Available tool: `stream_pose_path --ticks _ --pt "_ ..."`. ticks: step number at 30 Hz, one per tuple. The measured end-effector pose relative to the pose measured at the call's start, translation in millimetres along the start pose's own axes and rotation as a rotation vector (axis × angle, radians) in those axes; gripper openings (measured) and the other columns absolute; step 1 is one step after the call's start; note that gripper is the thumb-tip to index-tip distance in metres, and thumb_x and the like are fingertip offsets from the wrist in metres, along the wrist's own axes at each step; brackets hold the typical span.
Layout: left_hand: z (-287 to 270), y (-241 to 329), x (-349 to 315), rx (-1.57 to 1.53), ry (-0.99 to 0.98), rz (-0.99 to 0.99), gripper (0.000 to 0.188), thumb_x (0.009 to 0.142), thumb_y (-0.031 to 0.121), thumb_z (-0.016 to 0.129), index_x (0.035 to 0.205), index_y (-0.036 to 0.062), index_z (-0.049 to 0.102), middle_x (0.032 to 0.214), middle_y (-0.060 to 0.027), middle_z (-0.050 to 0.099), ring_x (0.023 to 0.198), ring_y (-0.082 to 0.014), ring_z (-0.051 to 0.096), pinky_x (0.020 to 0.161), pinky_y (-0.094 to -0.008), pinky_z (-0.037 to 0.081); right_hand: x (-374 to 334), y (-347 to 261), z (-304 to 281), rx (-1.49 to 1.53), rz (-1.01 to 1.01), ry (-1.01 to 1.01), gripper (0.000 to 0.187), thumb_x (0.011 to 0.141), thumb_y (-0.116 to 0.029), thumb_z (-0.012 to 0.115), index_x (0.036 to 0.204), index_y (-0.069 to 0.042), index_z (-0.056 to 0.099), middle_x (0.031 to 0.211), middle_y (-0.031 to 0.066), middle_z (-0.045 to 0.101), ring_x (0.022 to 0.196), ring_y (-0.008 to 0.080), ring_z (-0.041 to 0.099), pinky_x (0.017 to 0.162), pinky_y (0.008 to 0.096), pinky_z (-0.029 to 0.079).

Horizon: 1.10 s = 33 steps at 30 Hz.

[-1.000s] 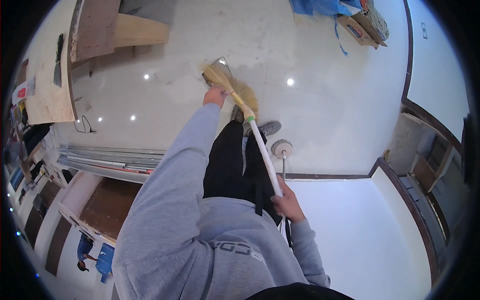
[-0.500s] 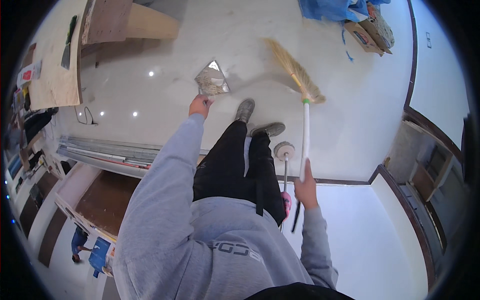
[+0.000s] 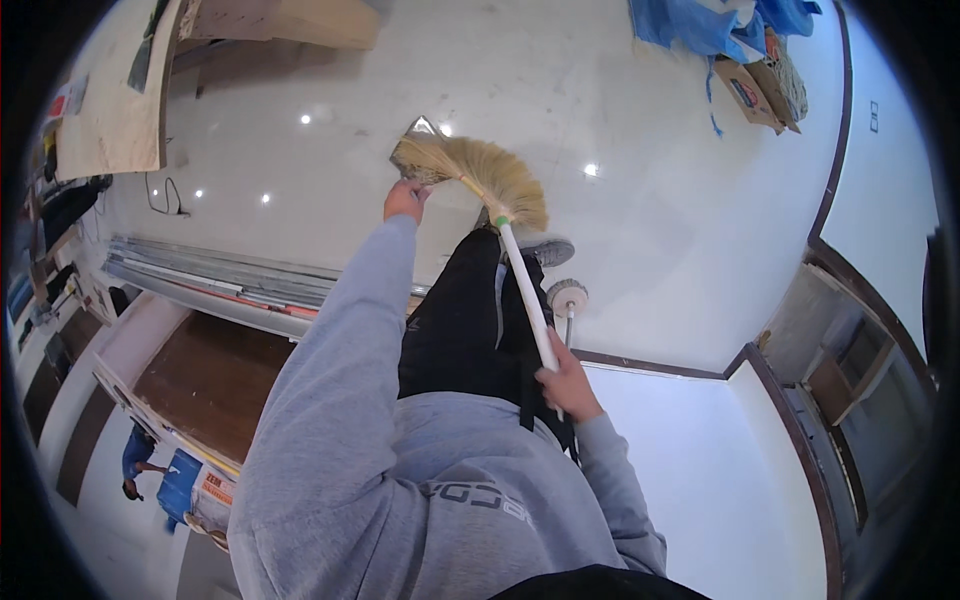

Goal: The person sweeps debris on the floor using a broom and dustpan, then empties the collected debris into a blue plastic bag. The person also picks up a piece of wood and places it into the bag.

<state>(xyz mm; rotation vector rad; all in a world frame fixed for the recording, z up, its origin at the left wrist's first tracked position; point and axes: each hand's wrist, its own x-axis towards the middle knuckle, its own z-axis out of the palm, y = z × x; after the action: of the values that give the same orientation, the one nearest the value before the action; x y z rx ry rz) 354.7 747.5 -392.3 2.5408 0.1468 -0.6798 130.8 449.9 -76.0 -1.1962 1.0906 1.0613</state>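
Grass broom (image 3: 502,224) slants in front of the person's black trousers (image 3: 450,325), its fanned straw bristles (image 3: 500,180) overlapping a shiny dustpan (image 3: 422,127) on the pale floor (image 3: 660,230). Right hand (image 3: 570,386): fingers wrapped around the white handle (image 3: 528,295), near its upper end. Left hand (image 3: 405,198): fingers bent, close together, at the dustpan's near edge; whether they clamp it cannot be told. Round-headed pole tool (image 3: 568,295): by the floor's near edge, near the right shoe (image 3: 552,252). Cardboard box (image 3: 745,95) and blue sheeting (image 3: 690,28): toward the floor's far right corner, well apart from the broom.
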Motion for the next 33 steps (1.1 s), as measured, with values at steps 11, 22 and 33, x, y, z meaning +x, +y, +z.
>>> stream_pose_path --ticks 11,22,33 --pt "-19 -55 -58 -0.146 0.126 -0.084 0.033 0.084 0.032 0.079 0.084 0.0007 0.068 0.090 -0.0195 0.066 0.085 -0.0399 0.064 0.079 -0.0436 0.051 -67 -24 -49 -0.425 -0.319 0.255 0.080 0.085 -0.004 0.055 0.158 -0.009 0.022 0.129 0.0294 0.058 0.089 0.0369 0.067 0.078 0.0417 0.053" --pt "20 -85 -91 -0.127 0.165 -0.249 0.036 0.083 0.038 0.078 0.087 0.0034 0.071 0.099 -0.0168 0.068 0.095 -0.0368 0.065 0.086 -0.0424 0.052 86 -35 32 -0.839 -0.097 0.142 0.085 0.083 -0.013 0.056 0.159 -0.009 0.019 0.120 0.0378 0.061 0.110 0.0498 0.063 0.096 0.0491 0.050" --pt "33 -88 -123 -0.288 0.281 -0.408 0.037 0.085 0.040 0.077 0.094 0.0038 0.073 0.102 -0.0173 0.071 0.097 -0.0355 0.067 0.090 -0.0421 0.052 -72 -84 -65 -0.278 0.011 -0.033 0.085 0.084 0.006 0.056 0.160 -0.019 0.026 0.065 -0.0018 0.045 0.045 0.0089 0.044 0.040 0.0269 0.038"
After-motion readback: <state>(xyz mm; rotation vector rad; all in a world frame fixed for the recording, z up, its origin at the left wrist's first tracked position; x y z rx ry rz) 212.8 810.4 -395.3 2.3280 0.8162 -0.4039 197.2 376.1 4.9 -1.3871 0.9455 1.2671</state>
